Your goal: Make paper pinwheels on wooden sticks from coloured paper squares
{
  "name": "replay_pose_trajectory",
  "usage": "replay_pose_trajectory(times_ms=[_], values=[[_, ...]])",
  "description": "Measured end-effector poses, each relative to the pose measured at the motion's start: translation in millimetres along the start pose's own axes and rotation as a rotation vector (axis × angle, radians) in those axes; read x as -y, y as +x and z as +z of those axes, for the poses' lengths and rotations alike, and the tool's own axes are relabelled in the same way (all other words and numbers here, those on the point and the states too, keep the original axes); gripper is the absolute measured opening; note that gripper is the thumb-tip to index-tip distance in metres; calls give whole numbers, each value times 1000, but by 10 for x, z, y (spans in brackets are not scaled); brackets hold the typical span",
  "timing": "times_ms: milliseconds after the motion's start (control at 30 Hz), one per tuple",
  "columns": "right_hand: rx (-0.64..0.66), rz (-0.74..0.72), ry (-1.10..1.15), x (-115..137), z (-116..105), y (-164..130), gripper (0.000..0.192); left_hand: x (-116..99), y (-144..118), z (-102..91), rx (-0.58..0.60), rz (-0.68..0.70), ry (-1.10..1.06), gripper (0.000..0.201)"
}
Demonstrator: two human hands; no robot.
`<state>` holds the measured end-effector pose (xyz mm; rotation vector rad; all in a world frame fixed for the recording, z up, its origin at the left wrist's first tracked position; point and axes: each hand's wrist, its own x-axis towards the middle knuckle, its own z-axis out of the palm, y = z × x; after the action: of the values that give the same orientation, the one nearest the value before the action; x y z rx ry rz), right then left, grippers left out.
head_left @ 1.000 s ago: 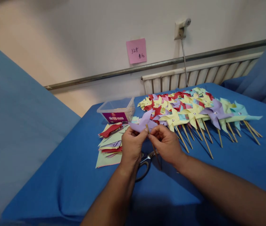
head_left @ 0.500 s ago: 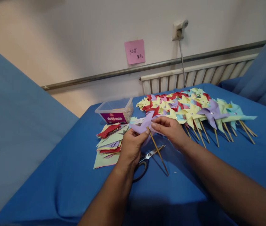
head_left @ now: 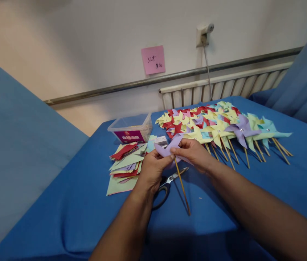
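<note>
A purple paper pinwheel is held between my two hands above the table. Its thin wooden stick slants down toward me from the back of the paper. My left hand pinches the paper on the left, thumb close to the top of the stick. From the right, my right hand grips the pinwheel with thumb and fingers near the centre, where the stick meets the paper. The fingertips hide that joint. Below the pinwheel lie scissors with dark handles, blades pointing right.
Many finished pinwheels lie in rows at the back right. A clear plastic tub with a purple label stands at the back left, before stacked coloured paper. A small box sits behind my hands. Blue cloth covers the table.
My right thumb has moved in to the top of the stick. The stick now hangs steeper, its lower end nearer me. The view has shifted slightly.
</note>
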<state>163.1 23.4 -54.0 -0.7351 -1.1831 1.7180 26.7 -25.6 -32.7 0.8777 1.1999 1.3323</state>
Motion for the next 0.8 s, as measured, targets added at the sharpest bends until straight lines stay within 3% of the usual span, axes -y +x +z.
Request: replay_pose_trajectory(times_ms=[567,800], values=[[-14,82,112,-61,4,9,33,-17,13,-4,-52,-20,3,39],[14,104,149,-48,-14,17,34,-14,43,-27,-22,-28,-21,41]])
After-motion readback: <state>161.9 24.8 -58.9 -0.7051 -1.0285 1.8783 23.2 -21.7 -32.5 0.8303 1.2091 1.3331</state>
